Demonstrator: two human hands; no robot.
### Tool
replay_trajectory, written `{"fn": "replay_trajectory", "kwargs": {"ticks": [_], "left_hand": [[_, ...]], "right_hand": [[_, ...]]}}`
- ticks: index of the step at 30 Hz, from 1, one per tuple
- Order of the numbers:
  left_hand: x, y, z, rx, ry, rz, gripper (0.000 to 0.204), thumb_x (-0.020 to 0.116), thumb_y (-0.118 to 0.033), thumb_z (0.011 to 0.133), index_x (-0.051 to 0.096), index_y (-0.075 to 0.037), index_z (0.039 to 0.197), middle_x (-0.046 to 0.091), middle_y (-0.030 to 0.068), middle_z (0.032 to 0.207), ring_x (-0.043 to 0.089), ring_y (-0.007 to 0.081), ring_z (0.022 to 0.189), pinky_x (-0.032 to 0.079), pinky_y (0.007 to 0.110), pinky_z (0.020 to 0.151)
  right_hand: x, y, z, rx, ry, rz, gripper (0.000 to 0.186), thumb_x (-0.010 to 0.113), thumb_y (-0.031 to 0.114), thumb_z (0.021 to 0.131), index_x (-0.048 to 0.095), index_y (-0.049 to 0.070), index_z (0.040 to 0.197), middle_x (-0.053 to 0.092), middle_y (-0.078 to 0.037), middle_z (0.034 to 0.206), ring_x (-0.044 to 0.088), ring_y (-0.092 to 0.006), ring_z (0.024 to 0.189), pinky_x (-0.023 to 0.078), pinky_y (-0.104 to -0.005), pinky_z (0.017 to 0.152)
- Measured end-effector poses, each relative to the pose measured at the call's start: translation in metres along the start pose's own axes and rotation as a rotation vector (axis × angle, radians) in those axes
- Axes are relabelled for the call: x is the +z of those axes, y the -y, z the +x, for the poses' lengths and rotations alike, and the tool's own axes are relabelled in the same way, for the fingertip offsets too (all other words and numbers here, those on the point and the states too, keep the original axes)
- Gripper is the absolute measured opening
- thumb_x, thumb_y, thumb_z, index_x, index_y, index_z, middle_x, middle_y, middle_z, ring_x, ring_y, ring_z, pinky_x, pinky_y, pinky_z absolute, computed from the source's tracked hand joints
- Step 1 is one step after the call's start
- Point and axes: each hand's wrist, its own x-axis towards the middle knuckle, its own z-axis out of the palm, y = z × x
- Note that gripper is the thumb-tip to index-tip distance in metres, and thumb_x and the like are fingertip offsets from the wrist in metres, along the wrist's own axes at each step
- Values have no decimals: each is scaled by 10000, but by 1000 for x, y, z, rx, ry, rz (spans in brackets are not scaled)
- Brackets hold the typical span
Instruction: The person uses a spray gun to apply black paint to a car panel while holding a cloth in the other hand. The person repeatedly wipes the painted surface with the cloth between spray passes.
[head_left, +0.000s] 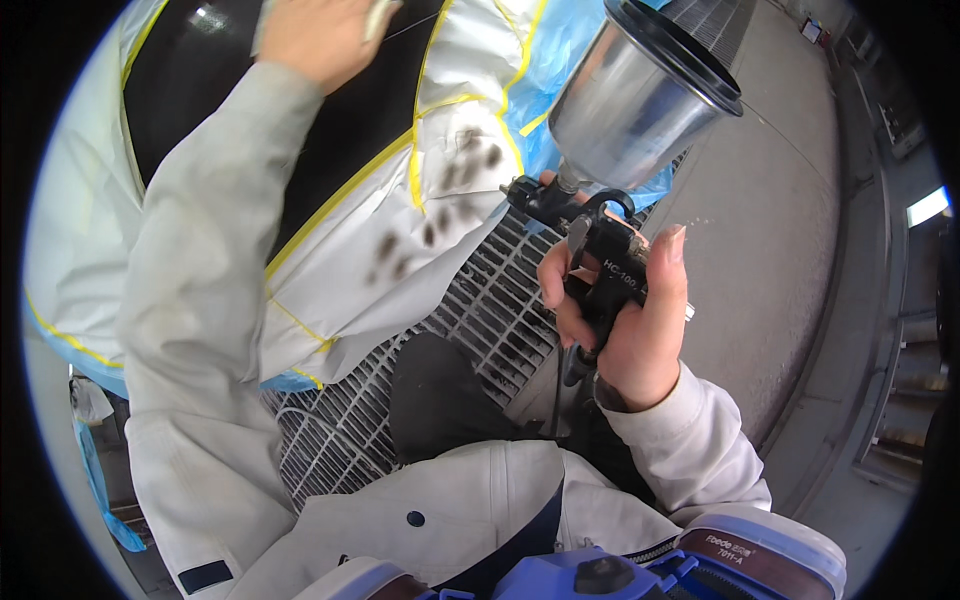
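My right hand [650, 330] is wrapped round a black spray gun [612, 262], with the thumb up along its back. A shiny metal paint cup [635, 105] with a black lid sits on top of the gun, tilted to the right. My left hand [322, 38] reaches to the far edge of the view over a glossy black panel [350, 120]. A pale cloth [378, 20] shows at both sides of that hand; its fingertips are cut off by the frame.
White masking paper [375, 225] with yellow tape borders the panel and carries dark spray marks. Blue film [575, 50] hangs beyond it. A metal floor grating [495, 310] lies below, beside grey floor [770, 220]. A respirator [600, 575] shows at the lower edge.
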Motion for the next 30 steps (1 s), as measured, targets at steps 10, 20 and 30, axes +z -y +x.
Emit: {"fn": "replay_trajectory", "kwargs": {"ticks": [10, 20, 30], "left_hand": [[18, -47, -92, 388, 411, 40, 710, 397, -188, 1002, 296, -82, 1697, 256, 32, 1786, 193, 160, 1651, 128, 391, 1354], [9, -30, -33, 24, 88, -52, 744, 572, -271, 958, 399, -5, 1631, 362, 188, 1718, 274, 334, 1621, 188, 497, 1323], [-16, -11, -147, 114, 412, -64, 770, 511, -120, 931, 359, -133, 1685, 319, 44, 1763, 256, 217, 1641, 214, 436, 1323]], "right_hand": [[1, 3, -1, 22, 39, 28, 934, 316, 779, 1046, 619, -35, 1386, 641, -38, 805, 461, -65, 515, 365, -242, 504], [0, -1, 0, 1, 77, 88, 879, 335, 729, 1067, 622, -30, 1403, 647, -44, 818, 449, -60, 521, 349, -235, 511], [-2, -3, 1, -2, 94, 89, 882, 296, 719, 1077, 564, -34, 1450, 649, -82, 826, 436, -70, 499, 376, -237, 496]]}}
